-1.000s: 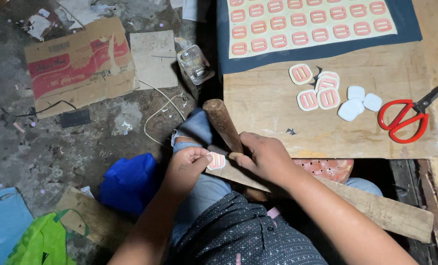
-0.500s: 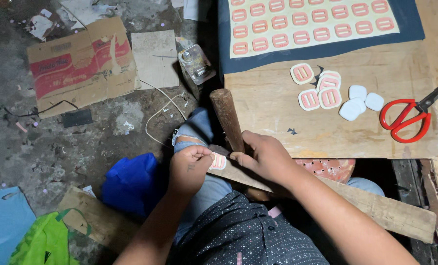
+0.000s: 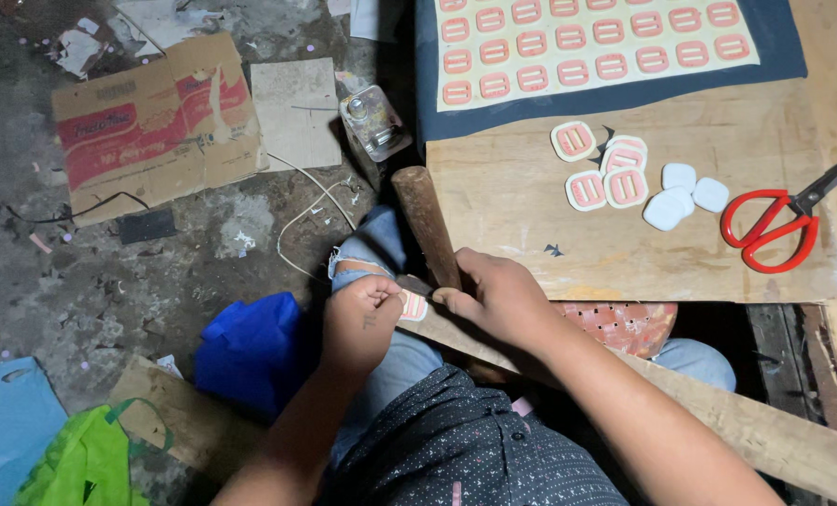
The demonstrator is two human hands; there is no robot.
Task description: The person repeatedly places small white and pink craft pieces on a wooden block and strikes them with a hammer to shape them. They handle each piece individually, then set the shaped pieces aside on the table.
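Observation:
My right hand (image 3: 498,300) grips a thick wooden handle (image 3: 424,220) that points away from me, near its lower end. My left hand (image 3: 362,320) pinches a small pink-and-white rounded square piece (image 3: 414,306) against a wooden plank (image 3: 765,426) lying across my lap. The two hands are almost touching over my knee. On the plywood board (image 3: 512,206) ahead lie a few more pink pieces (image 3: 598,169) and white blanks (image 3: 686,192).
Red-handled scissors (image 3: 775,225) lie at the board's right. A sheet of several pink pieces (image 3: 587,42) rests on a dark blue mat. A small glass bottle (image 3: 373,122), flattened cardboard (image 3: 151,122), blue bag (image 3: 250,351) and green bag (image 3: 81,464) sit on the dirty floor.
The wooden handle has shifted slightly right and stands a bit steeper. Both hands stay together on the small piece at my knee.

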